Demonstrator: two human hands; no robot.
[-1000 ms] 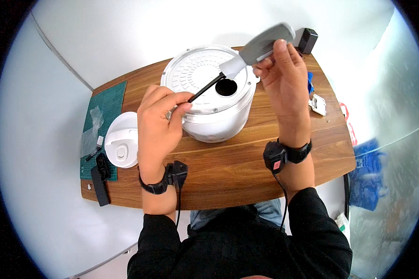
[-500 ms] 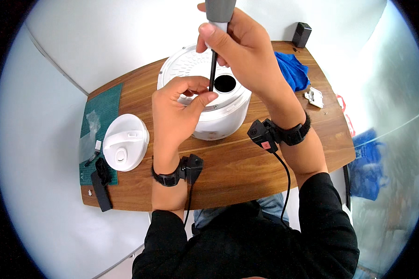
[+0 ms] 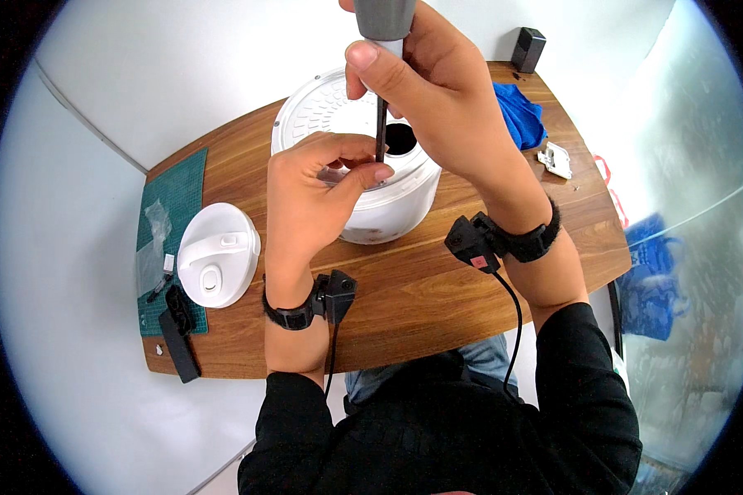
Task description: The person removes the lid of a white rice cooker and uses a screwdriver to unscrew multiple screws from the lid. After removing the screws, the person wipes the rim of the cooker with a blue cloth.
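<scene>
Fingers (image 3: pixel 404 74) of the right hand (image 3: pixel 437 99) wrap the stiff screwdriver (image 3: pixel 381 124); left hand (image 3: pixel 314 198) pinches its tip, steadying the rigid white cooker (image 3: pixel 388 206).

Clear plastic bag (image 3: pixel 153 239) on green mat (image 3: pixel 177 194)

Wooden table (image 3: pixel 404 305), curved front edge, against a white wall (image 3: pixel 182 74). Left end: green cutting mat (image 3: pixel 173 194) with a clear plastic bag (image 3: pixel 153 223) and a few small dark bits on it. Round white lid (image 3: pixel 217 266) lies flat, overlapping the mat's right edge. Black bar-shaped tool (image 3: pixel 178 344) at the front left corner, partly on the mat. Far right: blue cloth (image 3: pixel 520 120), bunched up. Small black box (image 3: pixel 528 49) upright at the back right corner. Small white clip-like part (image 3: pixel 556 160) near the right edge, apart from the cloth. Blue bag (image 3: pixel 648 289) on the floor, right of the table.
</scene>
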